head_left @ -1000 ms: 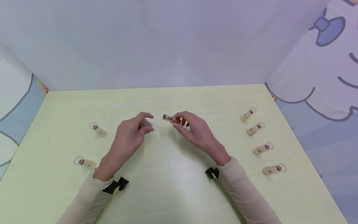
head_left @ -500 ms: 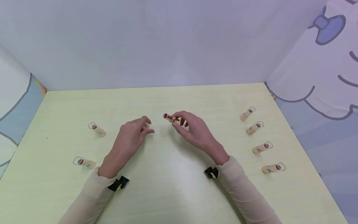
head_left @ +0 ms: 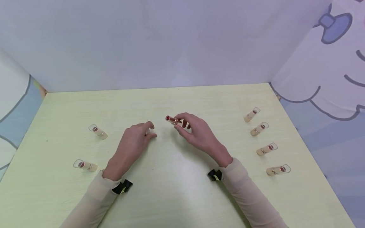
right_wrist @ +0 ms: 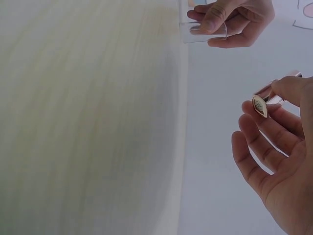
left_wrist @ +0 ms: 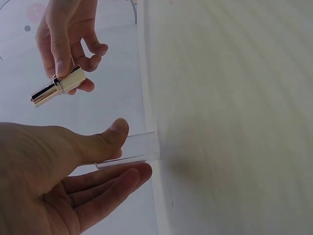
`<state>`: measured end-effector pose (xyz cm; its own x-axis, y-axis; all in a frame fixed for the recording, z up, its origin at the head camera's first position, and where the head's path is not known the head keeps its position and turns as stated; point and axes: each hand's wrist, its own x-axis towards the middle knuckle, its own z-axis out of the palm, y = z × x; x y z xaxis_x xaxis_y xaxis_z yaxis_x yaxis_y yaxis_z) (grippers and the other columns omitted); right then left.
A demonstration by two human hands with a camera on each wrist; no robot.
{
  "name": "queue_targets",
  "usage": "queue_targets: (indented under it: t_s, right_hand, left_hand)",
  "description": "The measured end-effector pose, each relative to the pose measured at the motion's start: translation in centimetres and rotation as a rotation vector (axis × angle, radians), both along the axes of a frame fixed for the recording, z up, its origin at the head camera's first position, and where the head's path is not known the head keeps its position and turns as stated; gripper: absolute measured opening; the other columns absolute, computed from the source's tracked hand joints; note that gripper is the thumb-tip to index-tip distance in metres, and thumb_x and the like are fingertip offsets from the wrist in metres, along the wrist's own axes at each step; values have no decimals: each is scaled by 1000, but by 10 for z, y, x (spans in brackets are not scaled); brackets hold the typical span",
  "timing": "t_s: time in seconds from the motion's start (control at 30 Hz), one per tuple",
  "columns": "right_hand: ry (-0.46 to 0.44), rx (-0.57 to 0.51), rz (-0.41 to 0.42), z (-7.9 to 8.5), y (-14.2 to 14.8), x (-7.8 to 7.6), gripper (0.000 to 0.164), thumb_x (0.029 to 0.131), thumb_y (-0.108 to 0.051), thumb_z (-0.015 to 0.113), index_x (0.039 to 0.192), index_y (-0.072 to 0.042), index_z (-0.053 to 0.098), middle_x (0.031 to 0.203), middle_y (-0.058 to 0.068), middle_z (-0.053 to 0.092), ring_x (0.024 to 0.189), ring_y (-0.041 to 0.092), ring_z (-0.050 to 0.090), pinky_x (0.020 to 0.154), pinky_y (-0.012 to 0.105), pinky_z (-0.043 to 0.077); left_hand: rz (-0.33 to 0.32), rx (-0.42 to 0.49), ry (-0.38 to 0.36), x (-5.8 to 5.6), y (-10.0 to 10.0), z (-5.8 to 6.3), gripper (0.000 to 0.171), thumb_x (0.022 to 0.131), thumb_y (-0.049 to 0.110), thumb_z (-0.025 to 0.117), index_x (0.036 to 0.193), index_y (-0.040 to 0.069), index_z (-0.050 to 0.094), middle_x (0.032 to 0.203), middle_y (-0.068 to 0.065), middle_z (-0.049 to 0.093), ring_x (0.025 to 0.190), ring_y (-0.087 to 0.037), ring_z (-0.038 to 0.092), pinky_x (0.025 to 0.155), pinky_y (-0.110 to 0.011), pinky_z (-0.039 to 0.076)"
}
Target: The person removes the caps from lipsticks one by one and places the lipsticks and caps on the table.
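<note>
My left hand [head_left: 131, 144] pinches a clear lipstick cap [left_wrist: 142, 148] between thumb and fingers. From above, the fingers hide most of the cap; the left wrist view shows its far end right at the tabletop. To its right, my right hand [head_left: 197, 132] holds an uncapped lipstick [head_left: 172, 120] by its cream base, between thumb and index finger. The lipstick's metallic tube points left with the dark red tip showing, and in the left wrist view it is well above the table. The right hand's other fingers are spread loosely, seen in the right wrist view.
Two capped lipsticks stand on the left, one farther back [head_left: 98, 132] and one nearer [head_left: 85, 165]. Along the right side several more capped lipsticks [head_left: 267, 149] form a row. The pale wooden table [head_left: 171, 190] ends at a plain cloth backdrop [head_left: 159, 44].
My left hand has come down toward the tabletop with the cap, which has turned from pointing right to standing on end. The right hand with the lipstick has barely shifted.
</note>
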<state>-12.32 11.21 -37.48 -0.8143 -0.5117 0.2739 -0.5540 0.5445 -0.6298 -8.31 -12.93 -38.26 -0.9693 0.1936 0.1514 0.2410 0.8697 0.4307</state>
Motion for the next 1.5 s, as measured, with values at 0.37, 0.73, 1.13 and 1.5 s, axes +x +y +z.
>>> queue_targets:
  t_s: [0.37, 0.73, 1.13, 1.5]
  right_hand:
    - [-29, -19, 18, 1, -2, 1, 26, 96, -23, 64, 122, -19, 61, 99, -9, 66, 83, 7, 58, 75, 32, 57]
    - [-80, -29, 34, 1, -4, 2, 24, 96, -18, 63, 120, -14, 59, 104, -3, 69, 82, 10, 62, 79, 34, 57]
    - [-167, 11, 62, -6, -5, 2, 26, 96, -15, 59, 121, -15, 57, 102, 3, 75, 81, 9, 63, 82, 32, 56]
    - [-164, 69, 85, -11, -8, 1, 23, 95, -17, 61, 119, -17, 61, 103, -7, 70, 86, 7, 62, 84, 31, 56]
  left_hand:
    - [8, 31, -40, 1, 3, 0, 24, 90, 22, 73, 107, 10, 62, 91, -8, 66, 71, -21, 61, 64, -37, 50]
    - [21, 21, -57, 1, 3, -2, 35, 86, 24, 77, 113, 8, 61, 98, -11, 64, 75, -25, 62, 69, -41, 53]
    - [58, 21, 21, 12, -12, 37, 43, 86, 17, 77, 124, 6, 60, 117, -18, 64, 99, -35, 64, 82, -47, 54]
    - [213, -197, 147, 22, -40, 59, 42, 82, 8, 78, 121, 3, 63, 125, -23, 61, 123, -47, 47, 85, -60, 48]
